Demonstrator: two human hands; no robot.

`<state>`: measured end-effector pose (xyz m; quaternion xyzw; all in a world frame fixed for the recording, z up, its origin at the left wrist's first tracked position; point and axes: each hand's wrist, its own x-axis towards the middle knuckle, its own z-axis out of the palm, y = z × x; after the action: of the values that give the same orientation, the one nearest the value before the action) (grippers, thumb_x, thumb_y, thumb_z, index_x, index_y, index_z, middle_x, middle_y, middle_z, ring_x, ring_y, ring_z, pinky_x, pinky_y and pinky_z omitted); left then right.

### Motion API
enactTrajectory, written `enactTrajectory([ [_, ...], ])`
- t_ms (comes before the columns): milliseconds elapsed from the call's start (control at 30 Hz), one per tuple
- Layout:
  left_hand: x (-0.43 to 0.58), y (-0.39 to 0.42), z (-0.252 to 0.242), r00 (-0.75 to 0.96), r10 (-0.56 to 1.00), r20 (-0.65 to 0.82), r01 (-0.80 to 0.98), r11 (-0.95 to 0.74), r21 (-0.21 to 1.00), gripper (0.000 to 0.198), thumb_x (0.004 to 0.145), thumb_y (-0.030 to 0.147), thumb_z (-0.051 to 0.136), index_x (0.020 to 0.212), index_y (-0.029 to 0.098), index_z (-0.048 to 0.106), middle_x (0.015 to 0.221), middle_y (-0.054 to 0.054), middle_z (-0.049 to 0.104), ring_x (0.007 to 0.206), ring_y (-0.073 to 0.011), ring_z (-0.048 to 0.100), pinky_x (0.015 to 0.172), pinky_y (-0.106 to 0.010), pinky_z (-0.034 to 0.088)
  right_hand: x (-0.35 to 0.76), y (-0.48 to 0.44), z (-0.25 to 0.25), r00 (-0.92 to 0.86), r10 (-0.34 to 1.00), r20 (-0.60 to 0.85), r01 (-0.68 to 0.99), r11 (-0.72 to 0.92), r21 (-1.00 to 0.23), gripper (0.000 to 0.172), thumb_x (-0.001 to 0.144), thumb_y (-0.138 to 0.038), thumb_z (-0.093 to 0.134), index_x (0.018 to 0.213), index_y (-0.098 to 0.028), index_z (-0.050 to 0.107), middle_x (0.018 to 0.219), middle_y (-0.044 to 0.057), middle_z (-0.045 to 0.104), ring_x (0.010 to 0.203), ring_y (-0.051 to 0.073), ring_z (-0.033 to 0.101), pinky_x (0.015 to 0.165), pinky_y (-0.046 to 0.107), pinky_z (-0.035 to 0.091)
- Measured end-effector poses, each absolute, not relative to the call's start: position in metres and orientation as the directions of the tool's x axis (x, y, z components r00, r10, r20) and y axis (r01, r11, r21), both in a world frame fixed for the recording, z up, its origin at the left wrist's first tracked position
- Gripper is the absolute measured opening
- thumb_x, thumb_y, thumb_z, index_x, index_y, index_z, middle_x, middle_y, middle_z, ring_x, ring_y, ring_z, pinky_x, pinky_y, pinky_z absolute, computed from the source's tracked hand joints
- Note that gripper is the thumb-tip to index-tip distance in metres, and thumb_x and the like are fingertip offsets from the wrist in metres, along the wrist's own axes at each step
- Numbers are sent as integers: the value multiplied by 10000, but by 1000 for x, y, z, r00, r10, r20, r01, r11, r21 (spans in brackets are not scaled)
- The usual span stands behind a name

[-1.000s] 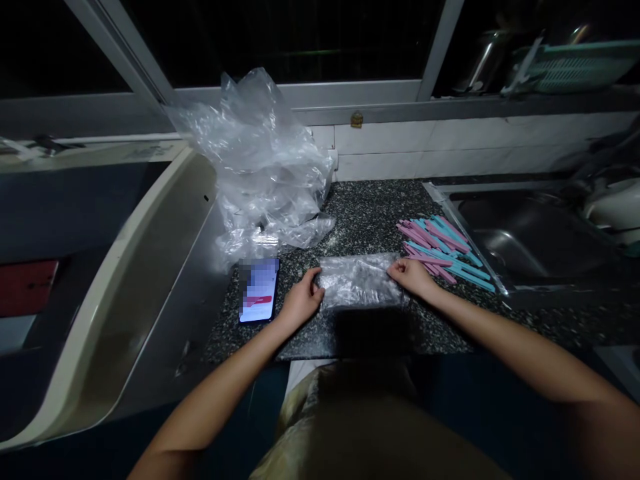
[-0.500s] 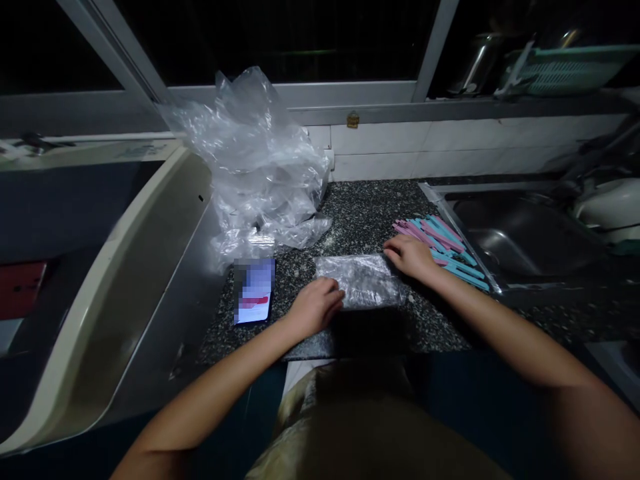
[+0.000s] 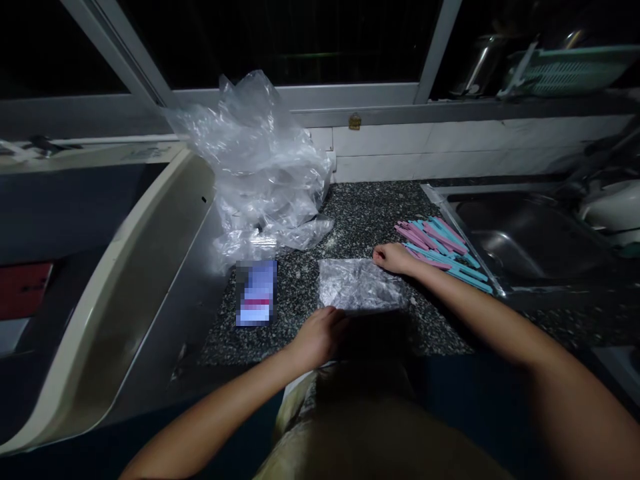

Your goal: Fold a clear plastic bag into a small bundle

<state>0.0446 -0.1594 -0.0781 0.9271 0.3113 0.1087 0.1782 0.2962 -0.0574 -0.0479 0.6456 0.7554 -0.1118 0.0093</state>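
A clear plastic bag (image 3: 361,285) lies flat and crinkled on the dark speckled counter (image 3: 370,213) in front of me. At its near left corner is my left hand (image 3: 319,337), its fingers drawn together over the edge, the tips partly hidden. My right hand (image 3: 393,258) is closed in a pinch at the bag's far edge, toward the right. Just right of that hand lies a pile of slim pink and blue plastic strips (image 3: 440,243) that look like bag sealing clips.
A large heap of clear plastic bags (image 3: 270,160) stands at the back left. A lit phone (image 3: 257,293) lies before it. A bulky cream-edged appliance (image 3: 165,220) borders the left side, and a metal sink (image 3: 525,233) lies to the right.
My right hand has shifted left along the bag's far edge, away from the strips. My left hand has come down toward me to the bag's near left corner.
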Motion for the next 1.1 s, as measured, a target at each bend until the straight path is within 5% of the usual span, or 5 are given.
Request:
enactTrajectory([
  [200, 51, -154, -74, 733, 677, 63, 595, -684, 422, 261, 872, 309, 350, 971, 188, 559, 838, -51, 557, 809, -166, 498, 740, -288, 393, 291, -50, -38, -226, 964, -143, 964, 201, -173, 172, 752, -310, 532, 858, -206, 620, 879, 16, 678, 789, 155, 601, 651, 218, 363],
  [400, 70, -139, -80, 805, 593, 28, 584, -800, 137, 170, 829, 173, 417, 790, 171, 583, 811, -63, 544, 770, -184, 490, 680, -309, 372, 268, -44, -35, -249, 940, -235, 968, 233, -95, 156, 739, -267, 530, 836, -203, 634, 846, 52, 683, 801, 192, 612, 666, 245, 385],
  [600, 45, -122, -70, 756, 646, 103, 650, -760, 1, 188, 833, 140, 416, 801, 162, 599, 871, -90, 547, 834, -206, 494, 705, -331, 385, 284, -67, -34, -205, 927, -313, 977, 173, -125, 144, 728, -215, 503, 751, -182, 642, 713, 32, 668, 650, 147, 594, 538, 211, 358],
  [800, 26, -122, -68, 488, 847, 211, 857, -511, 71, 239, 856, 234, 385, 870, 139, 604, 848, -103, 546, 814, -216, 503, 714, -328, 415, 299, -94, -39, -156, 878, -453, 938, -12, -346, 244, 755, -362, 519, 646, -164, 612, 599, 3, 622, 526, 99, 522, 478, 198, 320],
  [1100, 24, -128, -74, 495, 864, 87, 849, -503, 161, 187, 833, 234, 428, 899, 151, 582, 861, -89, 553, 849, -207, 527, 751, -325, 446, 281, -99, -49, -52, 919, -391, 942, -85, -324, 226, 708, -390, 591, 681, -170, 632, 606, -1, 611, 571, 116, 541, 497, 204, 333],
])
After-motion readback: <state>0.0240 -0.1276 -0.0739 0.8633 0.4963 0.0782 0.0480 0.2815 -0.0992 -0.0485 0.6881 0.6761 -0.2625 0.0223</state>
